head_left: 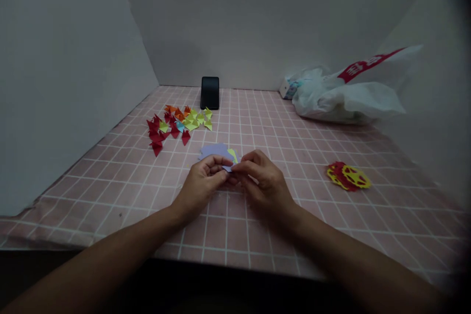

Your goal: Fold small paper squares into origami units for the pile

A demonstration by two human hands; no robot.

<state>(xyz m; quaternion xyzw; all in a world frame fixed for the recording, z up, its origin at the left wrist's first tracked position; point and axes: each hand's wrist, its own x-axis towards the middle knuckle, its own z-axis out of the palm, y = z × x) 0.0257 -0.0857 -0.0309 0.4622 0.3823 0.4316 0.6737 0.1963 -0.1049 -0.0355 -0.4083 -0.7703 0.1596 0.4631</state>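
Between the fingertips of both hands is a small piece of lavender paper [227, 169], largely covered by the fingers. My left hand [203, 176] pinches its left side, thumb against fingers. On its right side, my right hand [265, 179] grips it with thumb and forefinger. Just beyond the hands lie flat lavender paper sheets [214, 150] with a yellow paper piece [233, 155] beside them. Farther left, several small folded paper shapes [172, 126] in red, orange, yellow and blue are spread on the checked cloth.
A dark phone [210, 92] stands upright at the back. To the right rests a white plastic bag [346, 100] against a small patterned box [289, 88]. Red and yellow cut-out rings [348, 176] lie right of my hands on the pink checked tablecloth [371, 225]. Pale walls enclose the table.
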